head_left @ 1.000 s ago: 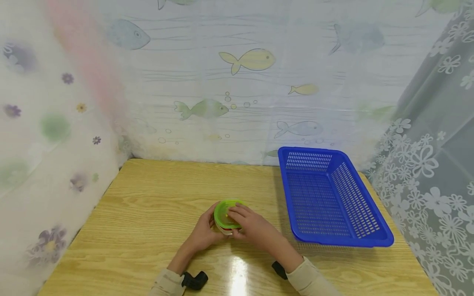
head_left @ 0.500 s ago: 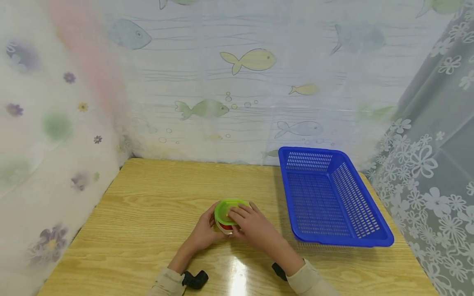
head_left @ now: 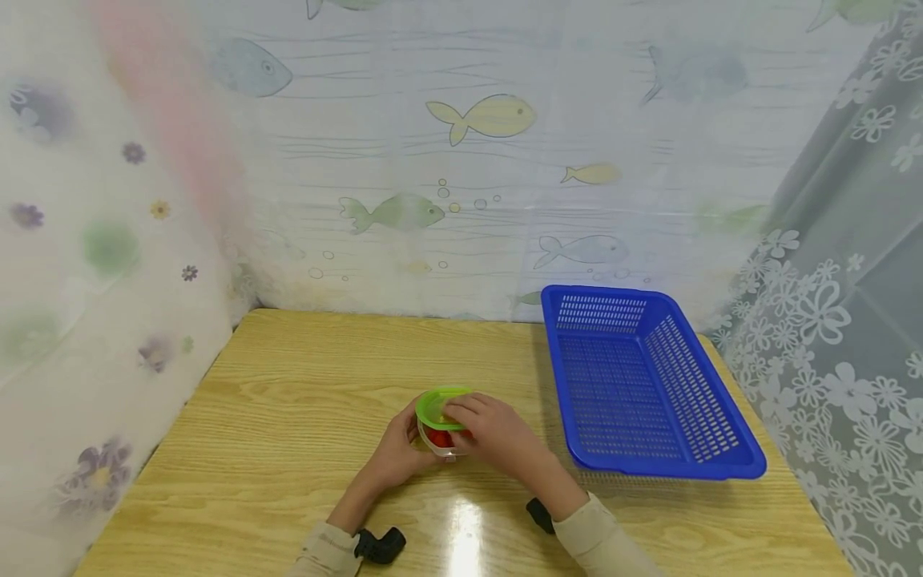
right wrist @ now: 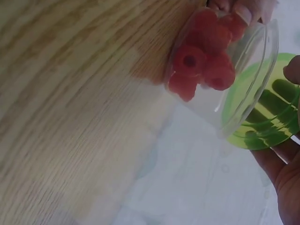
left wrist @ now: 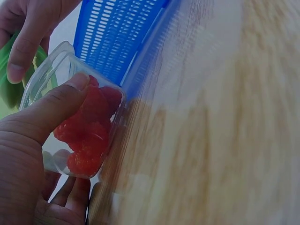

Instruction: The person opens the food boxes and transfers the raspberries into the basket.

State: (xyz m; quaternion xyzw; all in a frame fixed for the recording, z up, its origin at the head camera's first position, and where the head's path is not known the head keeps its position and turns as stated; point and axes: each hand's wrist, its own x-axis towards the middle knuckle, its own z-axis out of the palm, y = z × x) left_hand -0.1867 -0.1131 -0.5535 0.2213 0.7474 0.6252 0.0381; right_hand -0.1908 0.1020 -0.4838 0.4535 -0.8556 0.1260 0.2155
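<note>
A clear plastic tub stands on the table, with red raspberries inside. My left hand grips the tub from its left side, thumb on the near wall and fingers around the far side in the left wrist view. A translucent green lid is tilted up over the tub's back, with the front of the opening uncovered. My right hand pinches that lid between thumb and fingers, which show dark through it in the right wrist view. The lid's far edge overlaps the tub's rim there.
A blue slotted basket stands to the right on the wooden table. Patterned curtains hang behind the table and at both sides. Black cameras are strapped at the wrists.
The green lid has lifted and tilted back from the tub's front, so more raspberries show. My right hand has moved slightly up with it. The left hand stays on the tub.
</note>
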